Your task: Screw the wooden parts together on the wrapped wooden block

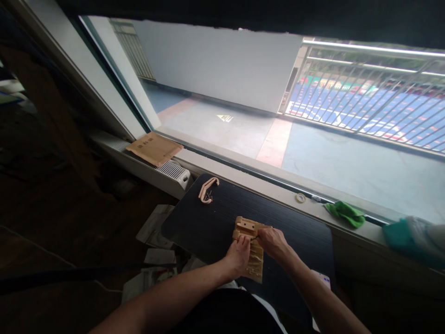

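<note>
A small wooden piece with dark holes (246, 225) lies at the upper end of a tan, tape-wrapped board (256, 266) on the dark table. My left hand (239, 255) is closed, its fingers pressing on a wooden strip (239, 237) at the board's left side. From the right, my right hand (273, 239) comes in with curled fingers around a thin dark tool (255, 237), whose tip points toward my left fingers. The kind of tool is too small to make out. Farther left on the table lie curved wooden pieces (201, 189) with several small dark bits (208, 195) inside their bend.
Along the window sill (239, 175) sit a tape roll (300, 198), a green cloth (345, 213) and a teal container (399, 239). A cardboard piece (155, 147) rests on the white radiator (174, 172) left of the table (299, 222). Pale boxes (156, 227) stand below its left edge.
</note>
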Demonstrator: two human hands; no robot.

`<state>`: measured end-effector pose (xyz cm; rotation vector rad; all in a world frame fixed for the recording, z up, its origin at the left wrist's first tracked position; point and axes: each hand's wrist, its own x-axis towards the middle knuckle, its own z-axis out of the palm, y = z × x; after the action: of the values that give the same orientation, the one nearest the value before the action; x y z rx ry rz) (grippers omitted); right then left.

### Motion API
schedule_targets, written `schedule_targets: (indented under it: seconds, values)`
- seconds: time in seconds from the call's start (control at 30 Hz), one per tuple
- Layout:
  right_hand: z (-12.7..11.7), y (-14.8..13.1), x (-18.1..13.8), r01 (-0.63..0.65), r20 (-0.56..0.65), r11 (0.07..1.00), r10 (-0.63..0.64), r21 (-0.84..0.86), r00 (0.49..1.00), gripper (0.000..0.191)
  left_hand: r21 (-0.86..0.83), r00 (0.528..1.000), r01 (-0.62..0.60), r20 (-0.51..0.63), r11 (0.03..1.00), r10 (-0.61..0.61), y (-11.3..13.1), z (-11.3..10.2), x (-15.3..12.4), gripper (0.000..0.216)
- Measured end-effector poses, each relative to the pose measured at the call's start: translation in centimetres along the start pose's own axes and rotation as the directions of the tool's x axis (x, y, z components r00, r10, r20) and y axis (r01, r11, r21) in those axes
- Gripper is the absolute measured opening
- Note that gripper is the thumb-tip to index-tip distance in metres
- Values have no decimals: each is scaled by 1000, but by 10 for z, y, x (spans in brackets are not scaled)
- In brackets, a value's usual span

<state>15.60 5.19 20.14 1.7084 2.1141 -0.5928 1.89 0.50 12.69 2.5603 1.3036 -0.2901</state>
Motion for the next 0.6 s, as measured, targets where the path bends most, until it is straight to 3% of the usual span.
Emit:
schedule_targets:
  seconds: [0.13, 0.3, 0.6]
  values:
    - [-7, -1, -2, 40, 8, 999, -40, -19, 999, 28, 5, 999, -16, 44, 1000, 16, -1, -3, 0, 68]
    - [-8, -5, 3, 121, 13, 991, -120, -50, 993, 31, -21, 1000, 26, 8, 999, -26, 0, 2, 2, 55]
    - [-6, -5, 2, 46, -9, 998, -46, -37, 999, 27, -17, 1000, -9, 29, 1000, 9, -1, 2, -1, 68]
